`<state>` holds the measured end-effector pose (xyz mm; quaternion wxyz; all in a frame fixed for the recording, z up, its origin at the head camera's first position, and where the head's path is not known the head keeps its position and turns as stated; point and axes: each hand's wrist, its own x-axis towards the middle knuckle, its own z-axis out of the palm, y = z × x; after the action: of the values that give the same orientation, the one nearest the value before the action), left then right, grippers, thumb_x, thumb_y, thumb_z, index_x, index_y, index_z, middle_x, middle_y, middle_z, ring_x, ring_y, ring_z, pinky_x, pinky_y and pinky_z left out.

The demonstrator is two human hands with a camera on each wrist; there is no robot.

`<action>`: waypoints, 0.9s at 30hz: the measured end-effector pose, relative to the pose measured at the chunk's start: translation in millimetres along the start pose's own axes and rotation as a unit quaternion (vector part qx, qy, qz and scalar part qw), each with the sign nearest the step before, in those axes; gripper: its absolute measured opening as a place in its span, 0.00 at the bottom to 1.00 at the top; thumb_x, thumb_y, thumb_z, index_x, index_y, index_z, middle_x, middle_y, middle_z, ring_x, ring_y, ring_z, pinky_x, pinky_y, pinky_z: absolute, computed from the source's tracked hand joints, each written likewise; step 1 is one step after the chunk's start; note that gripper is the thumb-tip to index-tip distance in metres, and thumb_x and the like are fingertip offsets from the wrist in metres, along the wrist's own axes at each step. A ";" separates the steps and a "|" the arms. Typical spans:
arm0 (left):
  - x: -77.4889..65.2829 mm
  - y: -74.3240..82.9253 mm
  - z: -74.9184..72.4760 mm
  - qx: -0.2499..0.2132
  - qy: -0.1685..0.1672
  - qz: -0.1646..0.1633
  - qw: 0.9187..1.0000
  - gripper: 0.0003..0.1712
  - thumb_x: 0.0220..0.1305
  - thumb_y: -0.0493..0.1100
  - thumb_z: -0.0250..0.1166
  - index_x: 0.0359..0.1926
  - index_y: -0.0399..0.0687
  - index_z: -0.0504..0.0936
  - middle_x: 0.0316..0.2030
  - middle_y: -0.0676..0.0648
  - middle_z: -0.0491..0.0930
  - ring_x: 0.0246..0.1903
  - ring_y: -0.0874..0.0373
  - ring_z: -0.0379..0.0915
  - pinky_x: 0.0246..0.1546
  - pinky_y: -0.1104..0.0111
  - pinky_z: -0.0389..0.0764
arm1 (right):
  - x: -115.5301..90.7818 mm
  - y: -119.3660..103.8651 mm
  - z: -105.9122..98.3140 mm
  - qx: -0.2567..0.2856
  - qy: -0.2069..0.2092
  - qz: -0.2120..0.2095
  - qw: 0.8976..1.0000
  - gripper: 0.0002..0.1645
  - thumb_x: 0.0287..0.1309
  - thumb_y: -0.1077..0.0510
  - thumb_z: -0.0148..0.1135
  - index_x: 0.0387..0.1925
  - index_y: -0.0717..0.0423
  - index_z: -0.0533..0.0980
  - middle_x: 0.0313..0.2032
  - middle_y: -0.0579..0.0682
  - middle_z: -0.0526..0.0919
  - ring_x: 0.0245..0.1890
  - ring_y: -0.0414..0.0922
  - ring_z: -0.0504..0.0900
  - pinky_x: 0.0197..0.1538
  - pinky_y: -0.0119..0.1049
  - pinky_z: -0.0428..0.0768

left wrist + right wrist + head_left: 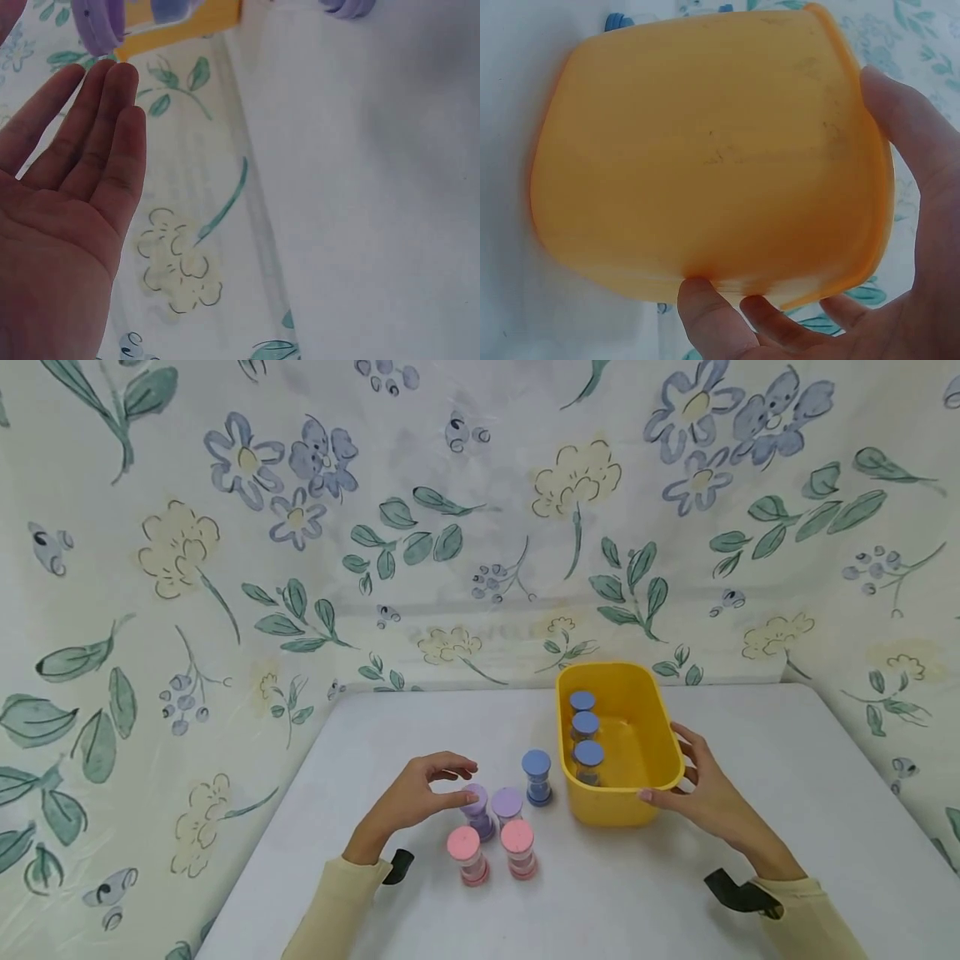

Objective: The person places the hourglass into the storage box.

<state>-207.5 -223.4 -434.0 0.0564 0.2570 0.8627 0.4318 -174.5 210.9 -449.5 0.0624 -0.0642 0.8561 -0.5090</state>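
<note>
My right hand [708,789] grips the near right corner of a yellow plastic bin [615,807], thumb at the front rim and fingers along the side. Three blue-capped sand timers [588,753] stand in a row along the bin's left inside wall. My left hand [420,792] is spread around a purple sand timer [477,814], its thumb overlapping the purple cap in the head view. In the left wrist view the fingers [97,142] are nearly straight, with the purple cap [100,26] just beyond their tips. A second purple timer [507,806] stands right beside it.
Two pink sand timers [467,857] stand nearest the front, before the purple ones. A blue sand timer [537,777] stands between the purple timers and the bin. Behind the white table [600,902] hangs a floral sheet [480,527].
</note>
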 end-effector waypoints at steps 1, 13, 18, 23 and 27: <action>-0.8 -1.0 0.9 -0.003 -0.006 -0.005 1.000 0.25 0.62 0.46 0.76 0.59 0.45 0.83 0.55 0.40 0.85 0.56 0.48 0.82 0.64 0.54 0.81 | 0.2 0.2 -0.1 0.001 0.000 0.000 1.000 0.70 0.58 0.46 0.76 0.83 0.48 0.34 0.79 0.71 0.46 0.71 0.72 0.65 0.66 0.64 0.74; -9.9 -12.7 10.5 -0.015 -0.025 -0.043 0.999 0.32 0.58 0.49 0.79 0.60 0.40 0.82 0.57 0.44 0.85 0.57 0.46 0.81 0.64 0.49 0.80 | 1.3 -0.7 -0.6 0.011 -0.005 -0.003 1.000 0.70 0.59 0.46 0.75 0.83 0.47 0.34 0.79 0.70 0.46 0.71 0.70 0.66 0.67 0.64 0.73; -12.7 -15.0 12.9 -0.015 -0.016 -0.042 0.999 0.29 0.58 0.47 0.79 0.58 0.43 0.84 0.55 0.42 0.85 0.56 0.46 0.82 0.62 0.52 0.82 | 0.2 -2.5 0.0 0.011 -0.005 -0.001 1.000 0.70 0.59 0.46 0.75 0.83 0.48 0.34 0.79 0.71 0.47 0.71 0.71 0.66 0.67 0.63 0.72; -11.9 -15.2 14.1 -0.020 -0.005 -0.032 0.999 0.27 0.57 0.47 0.79 0.57 0.45 0.85 0.54 0.43 0.86 0.53 0.52 0.83 0.58 0.60 0.86 | 0.2 -1.4 -0.4 0.010 -0.002 -0.002 1.000 0.70 0.59 0.46 0.75 0.83 0.47 0.34 0.79 0.71 0.46 0.71 0.71 0.65 0.66 0.63 0.72; -10.8 -14.4 14.2 -0.031 0.004 -0.029 0.999 0.26 0.56 0.46 0.80 0.55 0.46 0.86 0.53 0.44 0.86 0.51 0.56 0.82 0.54 0.66 0.87 | 1.0 0.4 -0.7 0.010 -0.001 -0.006 1.000 0.70 0.59 0.47 0.75 0.83 0.47 0.34 0.79 0.71 0.47 0.71 0.71 0.65 0.66 0.63 0.73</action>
<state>-199.3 -225.7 -455.3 0.0729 0.2282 0.8563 0.4576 -175.7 211.6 -449.5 0.0611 -0.0687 0.8504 -0.5180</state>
